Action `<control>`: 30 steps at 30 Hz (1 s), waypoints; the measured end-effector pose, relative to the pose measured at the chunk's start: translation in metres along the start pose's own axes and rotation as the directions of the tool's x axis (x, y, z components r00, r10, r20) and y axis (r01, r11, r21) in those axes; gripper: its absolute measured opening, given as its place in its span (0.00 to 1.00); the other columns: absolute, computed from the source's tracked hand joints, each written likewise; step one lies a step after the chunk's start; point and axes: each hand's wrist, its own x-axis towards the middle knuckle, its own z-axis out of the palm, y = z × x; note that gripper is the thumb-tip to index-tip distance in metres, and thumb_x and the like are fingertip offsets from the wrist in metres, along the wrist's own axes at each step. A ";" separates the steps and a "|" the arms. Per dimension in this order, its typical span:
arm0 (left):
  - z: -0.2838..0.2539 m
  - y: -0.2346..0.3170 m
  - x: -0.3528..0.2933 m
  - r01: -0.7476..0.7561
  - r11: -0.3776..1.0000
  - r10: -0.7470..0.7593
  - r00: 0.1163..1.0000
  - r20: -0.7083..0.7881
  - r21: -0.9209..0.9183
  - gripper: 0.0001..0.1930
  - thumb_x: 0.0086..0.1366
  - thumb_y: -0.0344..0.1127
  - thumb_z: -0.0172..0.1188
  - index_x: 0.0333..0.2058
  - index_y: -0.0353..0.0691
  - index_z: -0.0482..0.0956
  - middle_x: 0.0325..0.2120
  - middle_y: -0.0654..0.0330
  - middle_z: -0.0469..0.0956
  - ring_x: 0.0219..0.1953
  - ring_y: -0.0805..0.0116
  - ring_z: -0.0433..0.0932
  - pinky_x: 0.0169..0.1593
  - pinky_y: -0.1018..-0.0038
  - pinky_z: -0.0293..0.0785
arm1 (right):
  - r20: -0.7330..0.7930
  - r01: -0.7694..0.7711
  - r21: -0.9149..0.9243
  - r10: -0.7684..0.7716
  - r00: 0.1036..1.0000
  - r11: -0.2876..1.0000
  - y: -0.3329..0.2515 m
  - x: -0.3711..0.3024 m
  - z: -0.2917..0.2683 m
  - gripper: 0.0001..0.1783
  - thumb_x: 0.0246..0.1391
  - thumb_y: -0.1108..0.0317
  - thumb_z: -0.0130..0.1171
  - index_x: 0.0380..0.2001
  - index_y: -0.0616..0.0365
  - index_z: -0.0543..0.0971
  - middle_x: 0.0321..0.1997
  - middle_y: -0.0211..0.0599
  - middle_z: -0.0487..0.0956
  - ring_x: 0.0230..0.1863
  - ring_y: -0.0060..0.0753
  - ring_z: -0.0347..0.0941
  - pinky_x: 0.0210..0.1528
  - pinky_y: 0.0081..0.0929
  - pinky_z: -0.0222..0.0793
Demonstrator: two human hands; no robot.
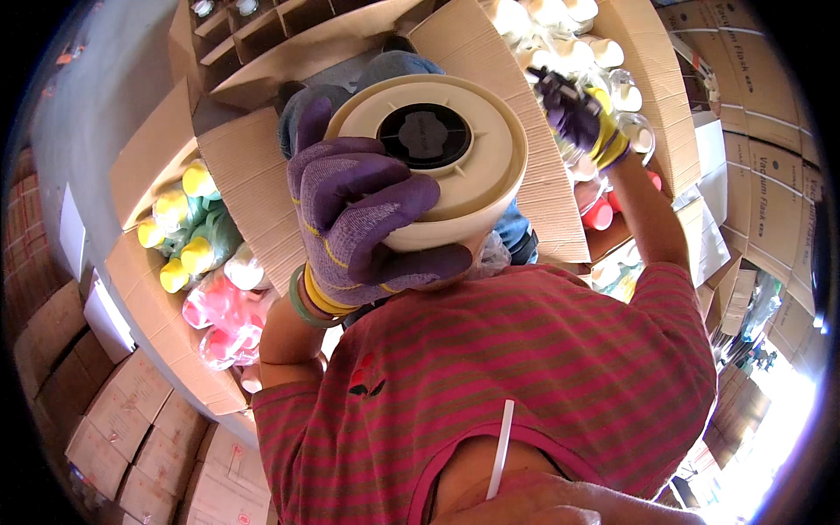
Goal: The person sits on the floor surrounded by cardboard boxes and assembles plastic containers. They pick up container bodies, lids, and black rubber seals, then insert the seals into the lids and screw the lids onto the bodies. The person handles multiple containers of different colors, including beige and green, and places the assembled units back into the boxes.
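My left hand, in a purple knit glove with a yellow cuff, grips a cream flask from its left side, fingers wrapped round its body. The flask's round base faces up at me, with a recessed ring and a black disc in its middle. Out to the right, my right hand, in a similar glove, reaches over an open carton of flasks. White-topped flasks stand close by its fingers. Those fingers look dark and smeared, so whether they hold anything is unclear.
On the left an open carton contains yellow-topped flasks and pink ones in plastic. A divided carton stands at the far side. Stacked cartons line the right and lower left.
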 end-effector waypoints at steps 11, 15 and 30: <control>0.000 -0.009 -0.006 -0.008 1.000 0.008 1.000 -0.016 0.012 0.32 0.42 0.53 0.77 0.44 0.46 0.76 0.37 0.57 0.73 0.43 0.55 0.74 0.66 0.42 0.56 | -0.076 -0.024 -0.538 -0.020 0.997 0.842 0.116 -0.031 0.028 0.19 0.63 0.66 0.57 0.55 0.61 0.73 0.51 0.40 0.80 0.44 0.29 0.80 0.46 0.26 0.79; 0.004 -0.009 -0.005 -0.021 1.000 0.021 0.999 -0.041 -0.006 0.32 0.42 0.54 0.77 0.44 0.47 0.76 0.37 0.58 0.73 0.43 0.55 0.74 0.66 0.42 0.55 | -0.264 -0.208 -0.643 0.042 0.964 0.737 0.106 -0.040 0.028 0.19 0.62 0.65 0.59 0.53 0.59 0.74 0.46 0.39 0.81 0.46 0.34 0.80 0.51 0.35 0.79; -0.001 0.003 -0.007 -0.097 0.979 0.101 0.995 0.016 -0.179 0.25 0.39 0.61 0.72 0.34 0.55 0.82 0.34 0.68 0.73 0.42 0.61 0.73 0.62 0.38 0.59 | 0.637 0.956 0.112 0.758 0.140 -0.271 0.057 -0.021 0.279 0.07 0.59 0.69 0.59 0.40 0.56 0.75 0.43 0.38 0.81 0.51 0.41 0.77 0.57 0.49 0.73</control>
